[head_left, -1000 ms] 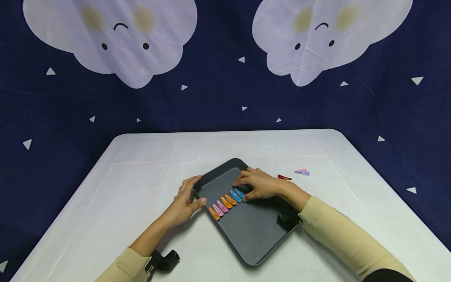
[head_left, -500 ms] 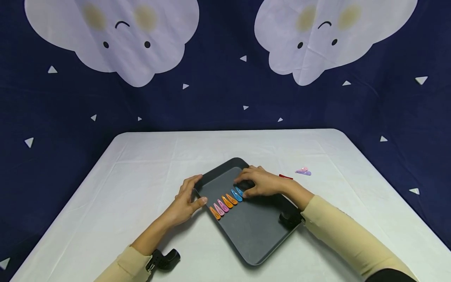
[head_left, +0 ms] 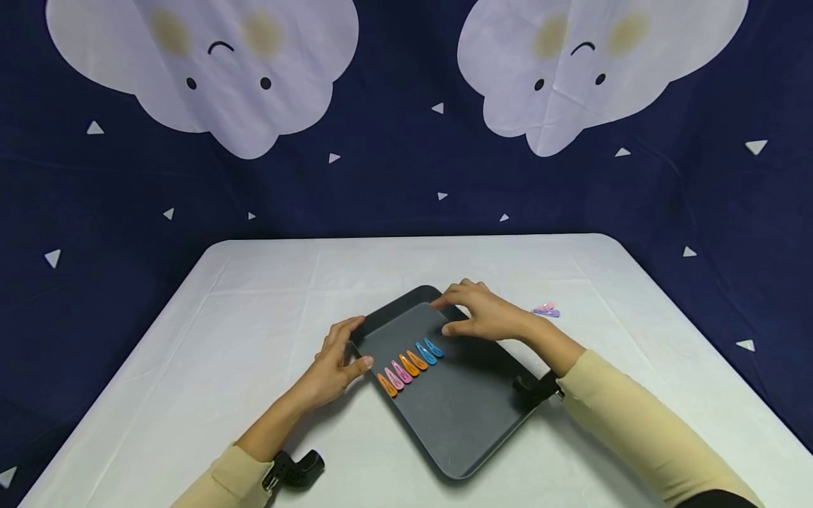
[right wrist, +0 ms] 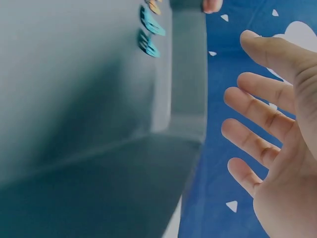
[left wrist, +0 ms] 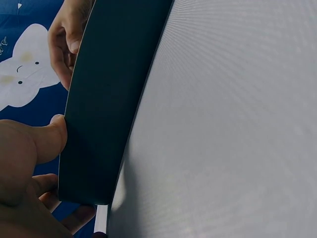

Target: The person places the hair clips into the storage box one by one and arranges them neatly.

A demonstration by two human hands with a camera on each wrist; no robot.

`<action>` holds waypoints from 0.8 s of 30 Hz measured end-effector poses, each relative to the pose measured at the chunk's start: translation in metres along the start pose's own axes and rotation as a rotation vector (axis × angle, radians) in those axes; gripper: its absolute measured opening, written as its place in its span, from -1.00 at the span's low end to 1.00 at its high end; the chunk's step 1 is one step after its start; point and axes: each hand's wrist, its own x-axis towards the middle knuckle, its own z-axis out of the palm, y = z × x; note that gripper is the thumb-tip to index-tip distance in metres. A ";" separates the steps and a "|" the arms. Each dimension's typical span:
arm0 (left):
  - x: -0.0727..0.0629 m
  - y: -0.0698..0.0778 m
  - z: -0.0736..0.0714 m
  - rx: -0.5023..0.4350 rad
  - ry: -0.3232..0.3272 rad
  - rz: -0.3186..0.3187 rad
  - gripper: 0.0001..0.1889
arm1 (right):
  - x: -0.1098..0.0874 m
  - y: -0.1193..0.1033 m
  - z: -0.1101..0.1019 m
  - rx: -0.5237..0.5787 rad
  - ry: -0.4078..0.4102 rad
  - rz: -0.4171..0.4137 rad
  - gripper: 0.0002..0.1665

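**Seven hair clips (head_left: 409, 365) lined up in a grey tray (head_left: 457, 423)**

So the tray sits at an angle on a white table (head_left: 286, 282), one corner toward the person. The row starts right by the tray's left long edge and runs across it, roughly parallel to the far-left short edge: an orange clip (head_left: 387, 385), two pink clips (head_left: 394, 379), two more orange clips (head_left: 417, 360), then two blue clips (head_left: 426, 353) at the inner end, short of the far-right long edge.

Left hand (head_left: 332, 368) is at the tray's left corner, thumb resting on the long edge's rim, other fingers loosely stretched alongside the short edge. Right hand (head_left: 479, 314) hangs over the far-right long edge near the far corner, thumb and fingers spread apart, nothing in them; the blue pair is the closest thing to it.

Off the tray, past that same edge, a couple of pink and purple clips (head_left: 547, 310) lie together on the table near the right forearm (head_left: 552, 344).
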 end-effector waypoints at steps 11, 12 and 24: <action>0.000 0.000 0.000 0.003 -0.004 0.003 -0.26 | -0.018 0.018 -0.027 0.044 0.119 0.067 -0.49; 0.000 0.000 0.000 0.002 -0.005 0.002 -0.26 | -0.021 0.020 -0.028 0.044 0.128 0.074 -0.49; 0.000 0.000 0.000 -0.005 -0.001 0.002 -0.26 | -0.048 0.045 -0.025 0.006 0.208 0.225 -0.48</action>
